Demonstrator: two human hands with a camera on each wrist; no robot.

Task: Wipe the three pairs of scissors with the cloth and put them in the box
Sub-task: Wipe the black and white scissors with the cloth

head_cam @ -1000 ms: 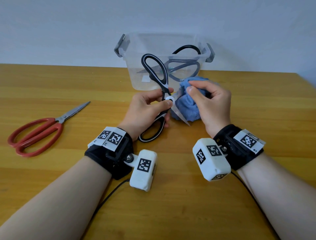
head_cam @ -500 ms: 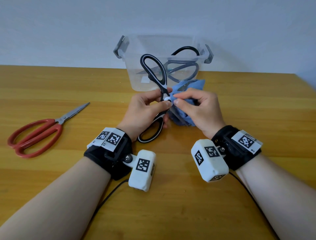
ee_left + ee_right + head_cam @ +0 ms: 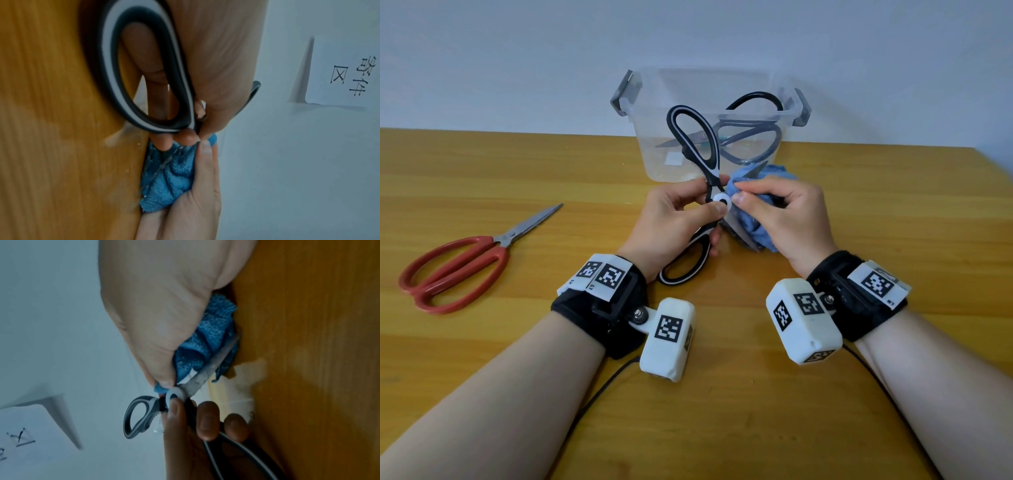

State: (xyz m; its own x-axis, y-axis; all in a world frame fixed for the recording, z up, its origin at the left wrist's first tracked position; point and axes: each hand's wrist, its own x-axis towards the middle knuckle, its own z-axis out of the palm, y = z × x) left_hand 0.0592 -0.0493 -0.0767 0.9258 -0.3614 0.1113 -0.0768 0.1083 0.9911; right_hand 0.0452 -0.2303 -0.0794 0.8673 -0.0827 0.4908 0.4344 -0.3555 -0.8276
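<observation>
The left hand (image 3: 674, 219) held the black and white scissors (image 3: 697, 150) tight, with the thumb pressed on the white round middle and fingers curled through the lower loop. The right hand (image 3: 784, 216) squeezed the blue cloth (image 3: 748, 226) around the open blades — right up near the middle pin. The lower blade (image 3: 218, 360) stuck out bare beside the cloth.

That sharp edge could have cut a finger if the cloth slipped (the cloth looked bunched, not flat). The scissors could also have snapped shut on the cloth if the left hand squeezed the loops.

Behind the hands stood the clear box (image 3: 650, 147) — it already had the black scissors (image 3: 753, 137) inside, leaning on the far side. The red scissors (image 3: 458, 267) lay on the table (image 3: 722, 428), well apart to the left, not yet in the box.
</observation>
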